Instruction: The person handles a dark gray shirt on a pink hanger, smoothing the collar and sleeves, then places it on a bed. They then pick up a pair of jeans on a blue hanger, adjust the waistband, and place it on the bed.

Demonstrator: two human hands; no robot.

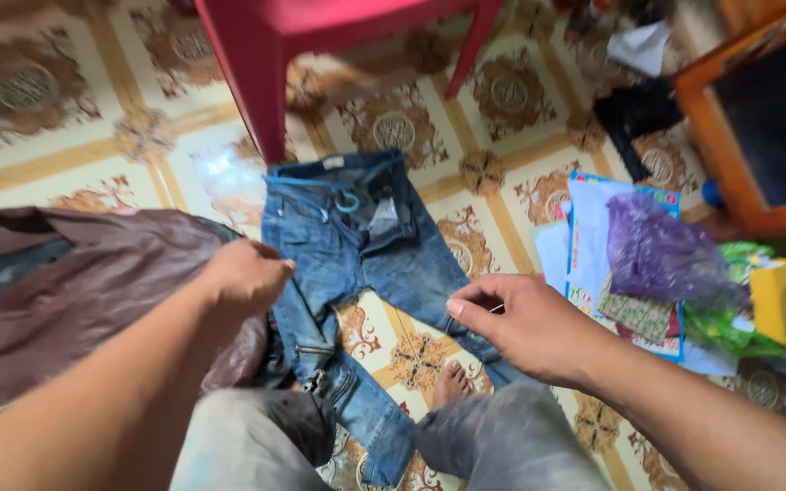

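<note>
both hands (247,277) (525,327) pinching the legs of blue jeans (357,245) on patterned floor (65,136)

Soft daylight, glare on the floor tiles (229,173), both hands perhaps motion-blurred, edges bowed by the lens.

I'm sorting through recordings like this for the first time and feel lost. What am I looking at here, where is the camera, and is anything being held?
There is one picture, from a camera worn on a person's head, looking down at their own arms and knees. The left hand rests on the edge of blue jeans spread flat on the patterned tile floor. The right hand hovers over the other leg, fingers pinched; whether they grip cloth is unclear. A brown jacket lies left, a red chair behind, and papers with a purple bag right.
</note>
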